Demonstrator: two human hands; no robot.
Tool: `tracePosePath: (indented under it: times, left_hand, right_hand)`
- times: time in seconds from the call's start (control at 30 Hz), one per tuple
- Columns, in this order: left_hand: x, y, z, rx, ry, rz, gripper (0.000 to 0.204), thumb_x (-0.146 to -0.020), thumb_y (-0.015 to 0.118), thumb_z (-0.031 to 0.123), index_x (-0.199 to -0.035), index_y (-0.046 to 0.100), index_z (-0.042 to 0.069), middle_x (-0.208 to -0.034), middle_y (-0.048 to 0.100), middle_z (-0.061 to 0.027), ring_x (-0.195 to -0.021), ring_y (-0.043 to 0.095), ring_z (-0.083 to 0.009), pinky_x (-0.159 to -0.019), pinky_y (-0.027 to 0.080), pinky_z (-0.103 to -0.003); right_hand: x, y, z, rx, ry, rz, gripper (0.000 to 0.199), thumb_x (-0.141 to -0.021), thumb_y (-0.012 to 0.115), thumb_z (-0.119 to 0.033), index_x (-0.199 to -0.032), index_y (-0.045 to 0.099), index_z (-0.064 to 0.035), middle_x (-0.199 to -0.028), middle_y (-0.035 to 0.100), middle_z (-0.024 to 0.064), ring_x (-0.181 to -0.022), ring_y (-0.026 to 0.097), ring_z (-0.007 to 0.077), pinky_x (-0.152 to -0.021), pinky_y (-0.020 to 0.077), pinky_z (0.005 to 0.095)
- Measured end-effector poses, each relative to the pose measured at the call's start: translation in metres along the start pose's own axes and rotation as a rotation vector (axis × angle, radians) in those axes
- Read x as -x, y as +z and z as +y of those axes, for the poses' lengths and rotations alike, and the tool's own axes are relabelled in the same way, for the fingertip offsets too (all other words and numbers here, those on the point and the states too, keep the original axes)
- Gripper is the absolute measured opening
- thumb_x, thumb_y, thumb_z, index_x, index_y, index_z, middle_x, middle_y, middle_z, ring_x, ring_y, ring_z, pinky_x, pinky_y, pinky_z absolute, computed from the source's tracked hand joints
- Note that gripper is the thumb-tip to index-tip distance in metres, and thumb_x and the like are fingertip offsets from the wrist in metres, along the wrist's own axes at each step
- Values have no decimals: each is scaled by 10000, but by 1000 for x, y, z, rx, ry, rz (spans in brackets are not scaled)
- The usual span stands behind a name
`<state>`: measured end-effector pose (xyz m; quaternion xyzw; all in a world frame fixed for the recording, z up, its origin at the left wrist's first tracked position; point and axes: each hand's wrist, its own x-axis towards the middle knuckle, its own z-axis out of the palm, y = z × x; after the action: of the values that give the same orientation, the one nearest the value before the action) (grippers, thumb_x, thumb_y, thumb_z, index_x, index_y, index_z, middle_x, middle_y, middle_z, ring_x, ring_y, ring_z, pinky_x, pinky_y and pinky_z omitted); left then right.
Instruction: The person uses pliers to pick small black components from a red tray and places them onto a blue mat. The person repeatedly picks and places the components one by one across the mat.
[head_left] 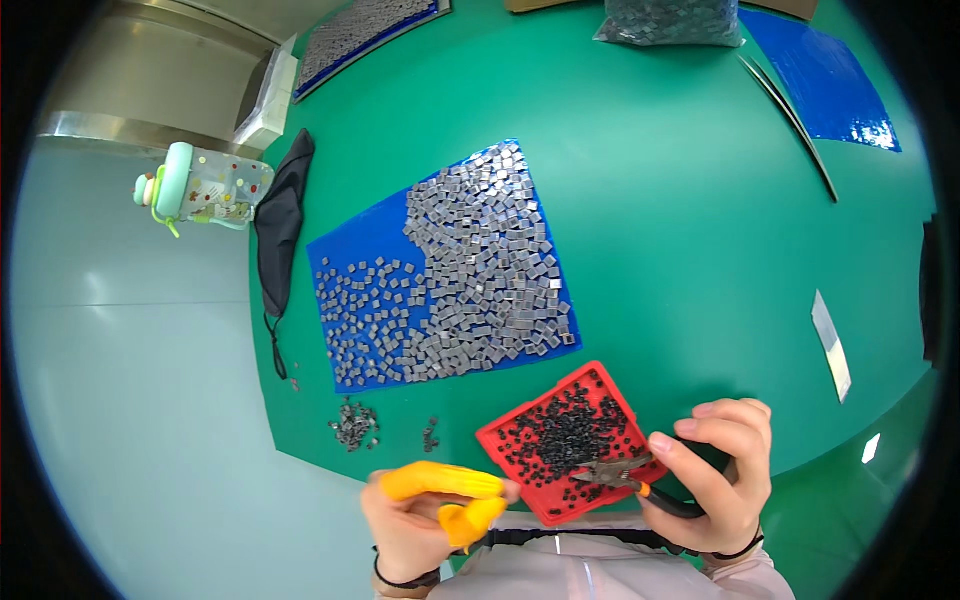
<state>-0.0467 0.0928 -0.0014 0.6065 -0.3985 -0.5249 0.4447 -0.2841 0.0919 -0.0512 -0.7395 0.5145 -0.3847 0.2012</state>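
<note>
My right hand (722,470) is wrapped round a pair of pliers (612,470) with black and orange handles. The jaws lie over a shallow red tray (628,412) that holds many small black pieces (565,430). Just left of the tray, my left hand (420,515) wears yellow finger covers (445,482) on some fingers. Its fingers are curled in together, and whatever lies between them is too small or hidden to make out. Beyond both hands a blue sheet (365,235) is spread with many small grey metal blocks (480,250).
Small dark piles (353,425) sit near the green table's (680,250) front left edge. A black cloth mask (282,225) and a clear bottle (230,187) are at left. Tweezers (795,120), a blue sheet (825,80), a bag of grey pieces (670,20) and a blade-like strip (830,345) lie around.
</note>
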Motion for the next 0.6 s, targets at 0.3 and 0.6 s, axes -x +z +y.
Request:
tracePosePath:
  times: [0.3,0.6]
  left_hand:
    - [-20,20,-19,297,-117,-261,181,-682,786,-101,-819,671,-71,-872,701,-202,-781,704,-251,-719,595,-354]
    - [-19,27,-11,191,-2,-196,242,-659,818,-101,-862,694,-56,-872,706,-172,-803,701,-220,-730,584,-324]
  right_hand:
    - [2,0,8,-104,-15,15,599,-521,780,-235,-1105,728,-112,-1074,601,55,-931,553,255,-763,397,386]
    - [0,-1,6,-137,-20,4,568,-532,774,-226,-1091,737,-129,-1062,608,33,-917,556,229,-747,402,359]
